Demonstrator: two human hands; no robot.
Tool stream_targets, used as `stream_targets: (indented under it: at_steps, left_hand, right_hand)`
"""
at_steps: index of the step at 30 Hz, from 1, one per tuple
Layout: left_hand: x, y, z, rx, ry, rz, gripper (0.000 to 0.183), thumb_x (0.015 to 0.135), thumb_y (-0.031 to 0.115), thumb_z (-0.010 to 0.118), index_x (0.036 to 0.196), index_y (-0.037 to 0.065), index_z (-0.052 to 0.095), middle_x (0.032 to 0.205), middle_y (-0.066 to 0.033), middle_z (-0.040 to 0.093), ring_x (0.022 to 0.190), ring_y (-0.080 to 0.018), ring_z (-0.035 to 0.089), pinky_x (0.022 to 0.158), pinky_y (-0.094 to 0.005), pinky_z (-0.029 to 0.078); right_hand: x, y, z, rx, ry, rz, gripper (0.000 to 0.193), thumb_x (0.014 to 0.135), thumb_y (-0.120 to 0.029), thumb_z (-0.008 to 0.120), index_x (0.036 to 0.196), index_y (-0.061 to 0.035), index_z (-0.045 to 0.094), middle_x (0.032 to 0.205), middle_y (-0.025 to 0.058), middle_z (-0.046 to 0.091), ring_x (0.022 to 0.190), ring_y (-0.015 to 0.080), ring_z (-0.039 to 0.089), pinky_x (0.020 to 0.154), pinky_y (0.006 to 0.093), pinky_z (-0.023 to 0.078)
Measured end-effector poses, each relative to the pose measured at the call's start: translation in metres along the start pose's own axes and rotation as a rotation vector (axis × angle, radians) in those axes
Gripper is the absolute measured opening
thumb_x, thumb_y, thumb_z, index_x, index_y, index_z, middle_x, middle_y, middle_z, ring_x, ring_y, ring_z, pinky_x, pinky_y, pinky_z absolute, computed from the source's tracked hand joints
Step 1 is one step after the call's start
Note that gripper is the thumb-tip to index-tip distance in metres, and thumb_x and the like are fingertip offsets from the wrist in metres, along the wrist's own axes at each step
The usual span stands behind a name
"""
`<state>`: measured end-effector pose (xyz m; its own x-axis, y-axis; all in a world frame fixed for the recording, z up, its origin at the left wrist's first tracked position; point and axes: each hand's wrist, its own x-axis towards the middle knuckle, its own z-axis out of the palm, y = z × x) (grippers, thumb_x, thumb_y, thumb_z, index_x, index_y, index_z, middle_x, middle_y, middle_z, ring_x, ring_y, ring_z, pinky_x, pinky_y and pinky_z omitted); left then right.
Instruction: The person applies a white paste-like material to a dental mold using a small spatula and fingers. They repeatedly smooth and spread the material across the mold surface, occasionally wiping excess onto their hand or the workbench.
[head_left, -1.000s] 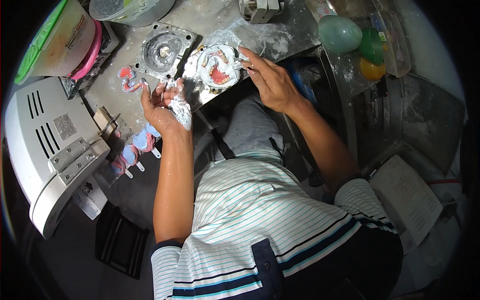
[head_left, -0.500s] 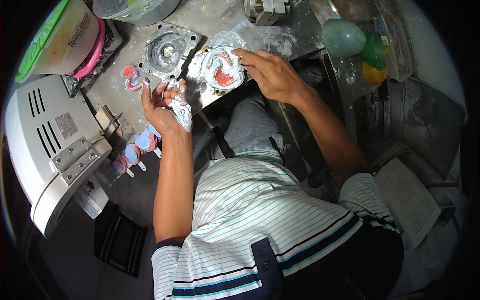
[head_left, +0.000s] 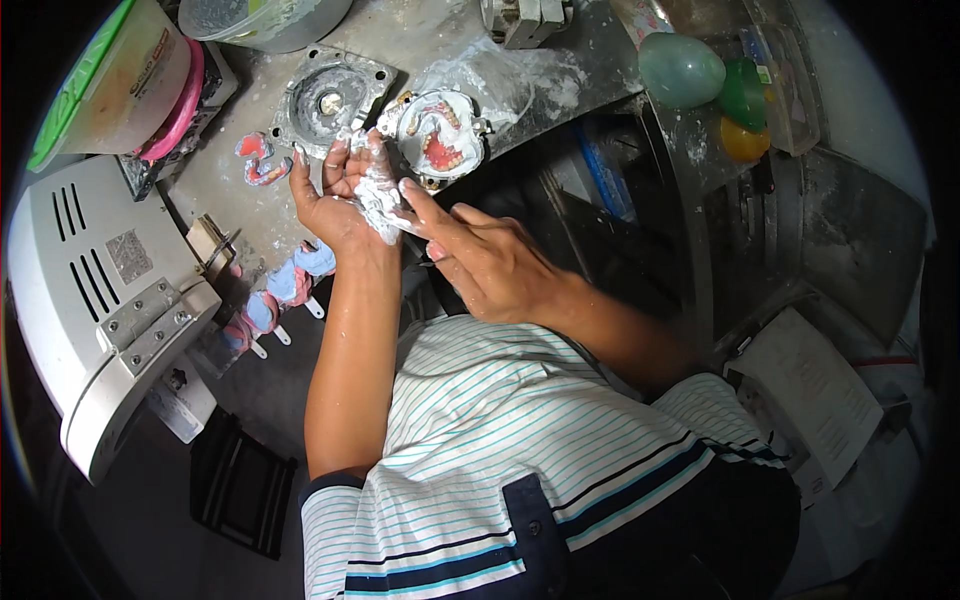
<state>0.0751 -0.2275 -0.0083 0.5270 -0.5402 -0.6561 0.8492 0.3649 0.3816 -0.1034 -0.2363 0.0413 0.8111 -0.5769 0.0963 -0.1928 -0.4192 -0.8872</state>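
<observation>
My left hand is palm up with its fingers partly curled, cupping a lump of wet white plaster. My right hand reaches across from the right, its index finger stretched out against the plaster and the other fingers bent. Just beyond sits a round metal flask half filled with white plaster, in which a pink denture with teeth is set. Left of it lies another flask half, square-cornered with a round hollow. A small red and grey dental piece rests left of my left fingertips.
Dental impressions in blue and pink line the bench's left edge, beside a white vented machine. Plastic tubs stand at the far left. Green rubber bowls and a metal block are at the back right.
My right hand has left the rim of the plaster-filled flask half and come down and left to the plaster in my left palm. My left hand has shifted slightly right.
</observation>
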Motion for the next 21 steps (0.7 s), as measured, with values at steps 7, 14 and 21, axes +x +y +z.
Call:
stream_targets:
  at_steps: [7, 14, 21]
  left_hand:
    - [0.011, 0.009, -0.009, -0.024, 0.128, 0.045, 0.049, 0.090, 0.038, 0.064, 0.083, -0.010, 0.058, 0.075, -0.0233, 0.060, 0.074, -0.0332, 0.067, 0.079, -0.0431, 0.063]
    - [0.007, 0.009, -0.016, 0.045, 0.127, 0.056, 0.047, 0.092, 0.037, 0.061, 0.083, -0.009, 0.058, 0.069, -0.0217, 0.059, 0.070, -0.0338, 0.067, 0.078, -0.0425, 0.062]
    - [-0.002, 0.012, -0.009, 0.079, 0.201, 0.113, 0.047, 0.093, 0.037, 0.062, 0.081, -0.009, 0.057, 0.065, -0.0184, 0.056, 0.062, -0.0284, 0.061, 0.081, -0.0448, 0.061]
  right_hand:
    - [-0.005, 0.047, -0.027, -0.047, 0.246, 0.112, 0.057, 0.094, -0.004, 0.056, 0.147, 0.0057, 0.038, 0.106, 0.0173, 0.071, 0.093, 0.0314, 0.060, 0.090, 0.0412, 0.046]
    - [-0.007, 0.079, -0.023, -0.409, 0.186, 0.030, 0.062, 0.094, -0.012, 0.056, 0.151, -0.0008, 0.034, 0.109, 0.0097, 0.072, 0.116, 0.0323, 0.051, 0.109, 0.0527, 0.025]
    - [-0.027, 0.056, 0.006, -0.424, 0.277, 0.123, 0.062, 0.094, -0.011, 0.055, 0.147, 0.0095, 0.031, 0.124, 0.0183, 0.065, 0.128, 0.0390, 0.047, 0.115, 0.0611, 0.015]
